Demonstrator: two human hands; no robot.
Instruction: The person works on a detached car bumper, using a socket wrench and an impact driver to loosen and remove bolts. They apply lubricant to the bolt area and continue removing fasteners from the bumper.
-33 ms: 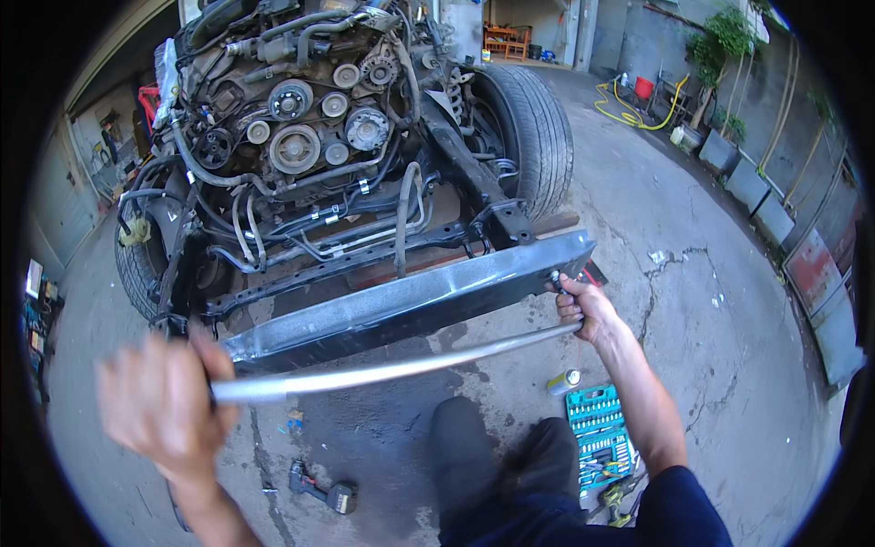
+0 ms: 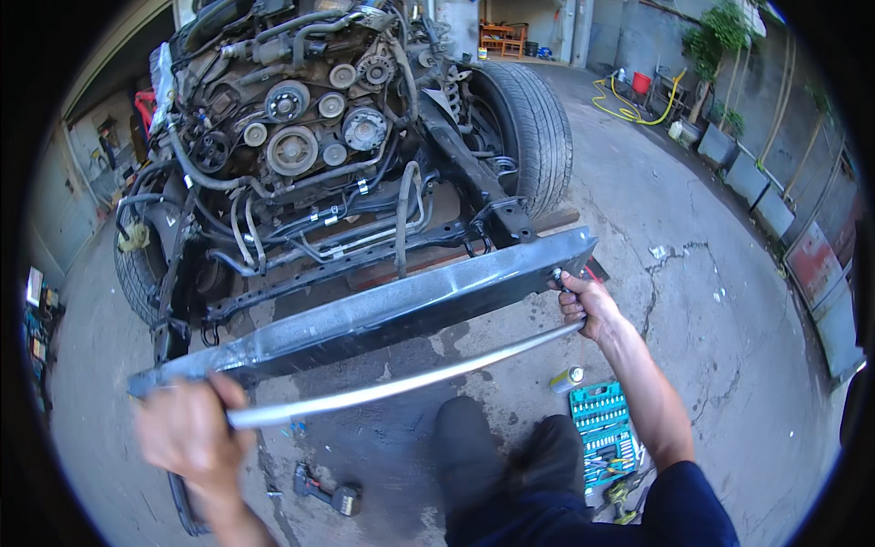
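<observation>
My left hand (image 2: 189,436), slightly blurred, is closed around the near-left end of a long silver metal pipe (image 2: 410,376). The pipe runs across in front of me to my right hand (image 2: 594,308). That hand is wrapped around a socket wrench (image 2: 558,275), its thumb near the wrench head at the right end of a grey and black bumper beam (image 2: 365,308). My fingers hide how the pipe and wrench join. The beam lies across the front of a vehicle frame, below an exposed engine (image 2: 301,118).
On the ground lie a cordless impact driver (image 2: 324,490), an open teal socket set (image 2: 602,428), a yellow can (image 2: 567,378) and a green power tool (image 2: 622,500). A front tyre (image 2: 542,137) stands beyond the beam. Planters (image 2: 747,180) line the right wall.
My left hand has moved down toward me and slightly right, lowering the pipe's left end. More of the beam's left end shows. My right hand stays nearly in place.
</observation>
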